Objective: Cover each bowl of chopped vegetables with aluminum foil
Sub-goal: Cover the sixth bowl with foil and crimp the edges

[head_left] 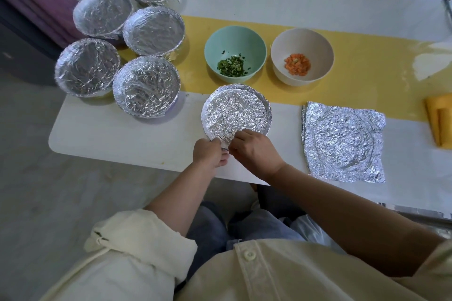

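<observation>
A mint bowl (235, 39) holds chopped greens, a beige bowl (302, 40) diced carrot (both uncovered). The left hand (209, 153) and right hand (254, 149) pinch the near edge of the round foil (236, 111), which faces up.

Contents of the five foil-covered bowls (146, 85) at left are hidden. Whatever sits under the foil cover (236, 111) in front is unseen too. Its near edge and the fingertips are hidden between left hand (208, 153) and right hand (254, 150). Yellow cloth (440, 120) cut off by the right edge.
</observation>
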Motion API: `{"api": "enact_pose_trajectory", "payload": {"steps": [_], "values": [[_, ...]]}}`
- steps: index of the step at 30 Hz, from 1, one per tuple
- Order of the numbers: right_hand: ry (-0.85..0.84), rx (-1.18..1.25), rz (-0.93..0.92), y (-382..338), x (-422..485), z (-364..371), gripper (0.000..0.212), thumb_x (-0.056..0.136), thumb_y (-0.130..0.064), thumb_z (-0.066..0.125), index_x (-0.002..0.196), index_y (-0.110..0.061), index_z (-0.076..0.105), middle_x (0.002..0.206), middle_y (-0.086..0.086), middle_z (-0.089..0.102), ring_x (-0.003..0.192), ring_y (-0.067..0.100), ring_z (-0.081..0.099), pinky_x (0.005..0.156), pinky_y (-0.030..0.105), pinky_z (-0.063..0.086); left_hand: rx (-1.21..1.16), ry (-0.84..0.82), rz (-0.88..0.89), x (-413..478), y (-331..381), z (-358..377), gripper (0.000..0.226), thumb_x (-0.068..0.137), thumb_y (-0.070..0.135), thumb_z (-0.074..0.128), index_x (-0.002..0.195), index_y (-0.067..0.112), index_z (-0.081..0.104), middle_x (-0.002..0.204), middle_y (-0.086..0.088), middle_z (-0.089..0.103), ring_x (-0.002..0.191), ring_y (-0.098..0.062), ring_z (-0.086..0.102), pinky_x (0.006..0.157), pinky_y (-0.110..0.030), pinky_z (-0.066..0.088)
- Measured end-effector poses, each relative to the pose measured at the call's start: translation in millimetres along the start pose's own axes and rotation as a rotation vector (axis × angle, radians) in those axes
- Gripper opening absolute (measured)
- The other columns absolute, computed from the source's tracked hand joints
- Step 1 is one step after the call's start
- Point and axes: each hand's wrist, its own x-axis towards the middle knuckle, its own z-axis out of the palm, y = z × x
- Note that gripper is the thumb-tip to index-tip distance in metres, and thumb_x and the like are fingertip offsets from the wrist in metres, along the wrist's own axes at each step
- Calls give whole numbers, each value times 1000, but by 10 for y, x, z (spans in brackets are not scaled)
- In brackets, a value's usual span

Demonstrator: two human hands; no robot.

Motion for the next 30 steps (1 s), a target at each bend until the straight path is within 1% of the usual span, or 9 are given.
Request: {"api": "enact_pose_trajectory", "payload": {"steps": [3,6,12,17,20,22,24,27,30], "values": [[23,-10,11,0,3,-1,19,76,-3,66,61,-9,56,64,6,52,57,27,52,48,32,39,29,-47,-35,-40,2,-3,35,101,27,44,104,-4,60,90,-21,68,70,-27,67,68,-37,59],[-1,-20,10,-9,3,1,24,70,1,75,61,-10,56,64,6,52,57,26,51,47,32,39,36,-83,-31,-51,4,9,35,103,17,37,114,-9,58,94,-24,68,71,-26,68,62,-33,60],[-17,3,17,-30,-3,-21,23,70,-1,77,59,-9,58,64,5,50,57,25,48,49,28,28,67,-82,-1,-70,28,5,34,101,10,35,116,-12,57,88,-24,67,66,-24,68,53,-28,59],[27,4,19,-51,-9,-15,19,71,-5,79,62,-10,62,66,5,52,60,25,50,51,28,30,120,-85,34,-49,68,-7,32,101,9,34,117,-10,54,77,-18,66,66,-25,68,64,-36,60],[30,18,15,32,-72,-76,15,67,-11,81,76,-7,69,73,7,58,65,29,55,55,32,42,170,-100,46,-12,95,-55,34,100,9,33,118,-10,55,76,-17,68,68,-26,68,68,-37,59],[15,17,20,103,-117,-110,12,69,-11,78,72,-8,67,72,8,58,64,30,56,55,34,46,198,-103,45,10,102,-84,36,102,11,33,124,-9,53,82,-18,68,69,-25,68,67,-34,58],[16,-6,10,131,-133,-114,14,75,-8,72,64,-10,63,68,7,55,62,30,54,53,33,44,189,-80,49,15,97,-82,37,102,14,34,126,-7,52,91,-20,68,73,-26,68,67,-34,58],[17,-21,-4,109,-102,-86,21,75,-3,74,60,-10,60,66,6,53,60,28,52,52,32,41,133,-51,18,-34,59,-43,36,101,25,37,114,-1,58,93,-19,70,76,-29,69,72,-37,59],[7,-29,-2,54,-66,-58,24,72,-2,75,59,-11,57,65,5,51,60,27,50,52,32,39,131,-127,-44,-106,-8,17,41,102,31,37,107,-1,61,89,-19,70,76,-29,70,74,-38,59]]}}
